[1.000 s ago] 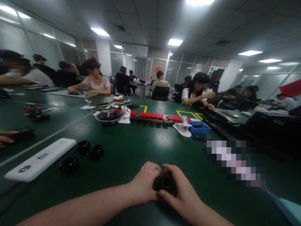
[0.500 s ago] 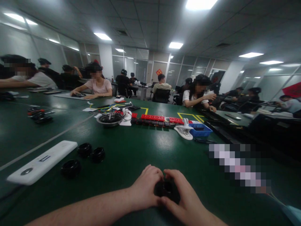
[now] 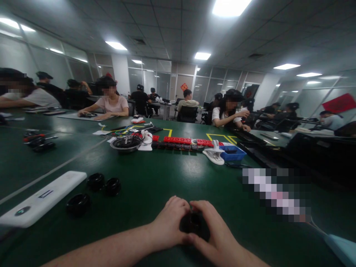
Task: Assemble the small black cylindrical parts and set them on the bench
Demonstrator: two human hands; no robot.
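Observation:
Between my two hands, low in the middle of the head view, is a dark black ring-shaped coil (image 3: 195,221) with a hole in its top. My left hand (image 3: 172,219) curls around its left side, fingers together and thumb toward the front. My right hand (image 3: 215,230) cups the other side, with thumb and fingers bent around it. Parts of the coil are covered by my fingers, and its exact kind is hard to make out. To the left lie three similar glossy black coils (image 3: 78,204) on the green table (image 3: 155,181).
Left of the coils lies a white power strip (image 3: 44,198). Farther back are a round metal bowl (image 3: 126,143), red parts in a row (image 3: 177,139), a white clip stand (image 3: 214,154) and a blue bin (image 3: 233,152). Several people sit around other parts of the room.
The view has turned slightly, so the table items sit a little farther left. Both hands stay around the black coil with almost the same grip.

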